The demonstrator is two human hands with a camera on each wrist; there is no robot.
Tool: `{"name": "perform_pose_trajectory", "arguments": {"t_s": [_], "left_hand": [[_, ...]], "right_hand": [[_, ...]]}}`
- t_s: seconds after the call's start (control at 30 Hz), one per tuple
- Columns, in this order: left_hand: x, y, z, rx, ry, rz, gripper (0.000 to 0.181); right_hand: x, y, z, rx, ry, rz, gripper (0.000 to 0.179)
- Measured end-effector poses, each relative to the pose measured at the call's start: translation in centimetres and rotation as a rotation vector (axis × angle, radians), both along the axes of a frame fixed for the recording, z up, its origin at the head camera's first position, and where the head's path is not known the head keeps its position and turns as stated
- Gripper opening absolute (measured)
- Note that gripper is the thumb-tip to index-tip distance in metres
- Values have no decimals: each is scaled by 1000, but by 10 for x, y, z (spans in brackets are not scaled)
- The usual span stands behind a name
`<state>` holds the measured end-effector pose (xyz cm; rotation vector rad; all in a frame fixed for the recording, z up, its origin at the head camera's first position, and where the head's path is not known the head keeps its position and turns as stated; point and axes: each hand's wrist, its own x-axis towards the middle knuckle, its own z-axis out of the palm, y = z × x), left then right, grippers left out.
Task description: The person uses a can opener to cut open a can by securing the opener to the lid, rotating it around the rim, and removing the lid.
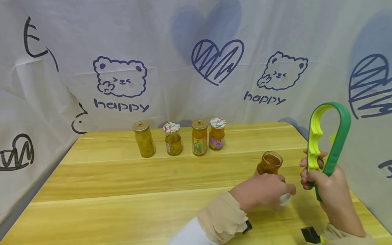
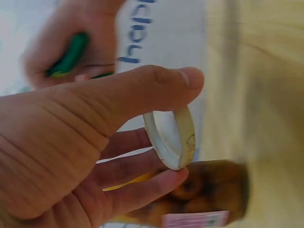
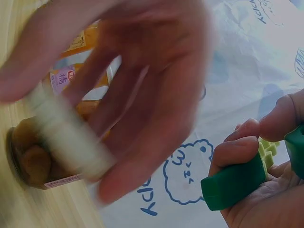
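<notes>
My left hand pinches a pale jar lid between thumb and fingers, its hollow white inside partly showing in the left wrist view. Just beyond this hand stands a lidless glass jar of dark amber fruit, its lower part hidden by the hand in the head view. A pink label shows on that jar from the left wrist. At the right, my right hand grips a green jar opener by its handle end. The opener's loop, lined with yellow-green notches, points upward above the table.
Several lidded jars line the back of the wooden table: a tall yellow one, a short one, a gold-capped one and a purple-labelled one. White printed cloth hangs behind and at both sides.
</notes>
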<state>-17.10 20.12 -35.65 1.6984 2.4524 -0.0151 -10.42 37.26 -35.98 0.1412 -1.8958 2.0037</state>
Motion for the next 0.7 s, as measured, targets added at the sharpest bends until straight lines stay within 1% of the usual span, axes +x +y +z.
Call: {"name": "perform_pose_trajectory", "arguments": {"t_s": [0.1, 0.2, 0.33, 0.47, 0.7], "left_hand": [[2, 8, -13, -55, -18, 5, 54], [2, 13, -25, -91, -54, 10, 58], [1, 15, -35, -130, -46, 16, 57], [-1, 14, -40, -134, -31, 26, 53], [-1, 13, -42, -128, -13, 28, 45]], "right_hand": [[0, 0, 0, -6, 8, 6, 51], [-1, -1, -1, 8, 9, 11, 52], [-1, -4, 0, 48, -9, -7, 51], [0, -5, 0, 77, -26, -28, 50], [0, -6, 1, 96, -49, -42, 48]]}}
